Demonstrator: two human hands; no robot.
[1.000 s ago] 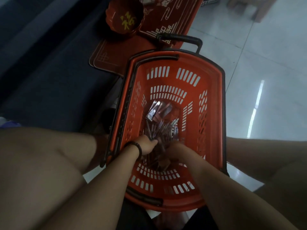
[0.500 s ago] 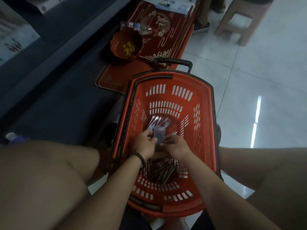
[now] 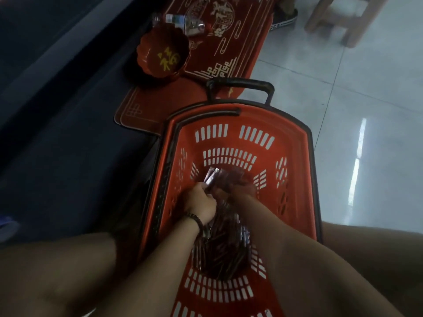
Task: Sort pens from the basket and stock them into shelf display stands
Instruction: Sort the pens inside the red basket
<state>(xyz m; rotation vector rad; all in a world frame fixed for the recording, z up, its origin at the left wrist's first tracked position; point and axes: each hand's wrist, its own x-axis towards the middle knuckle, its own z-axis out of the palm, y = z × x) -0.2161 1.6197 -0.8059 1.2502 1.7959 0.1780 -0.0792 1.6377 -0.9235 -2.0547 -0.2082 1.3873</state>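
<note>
1. The basket [image 3: 295,161] sits on the floor between my knees, with the pens [image 3: 219,250] piled in its bottom.
2. Both my hands are inside it, left hand [image 3: 201,202] just left of right hand [image 3: 240,191].
3. Beyond the basket's far-left corner lies a tray [image 3: 160,106], a bowl [image 3: 162,56] on it, and a bottle [image 3: 183,22] behind the bowl.

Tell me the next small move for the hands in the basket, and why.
Probably lift the left hand with its gripped pens out of the basket. The right hand is blurred beside it, and more pens lie below.
</note>
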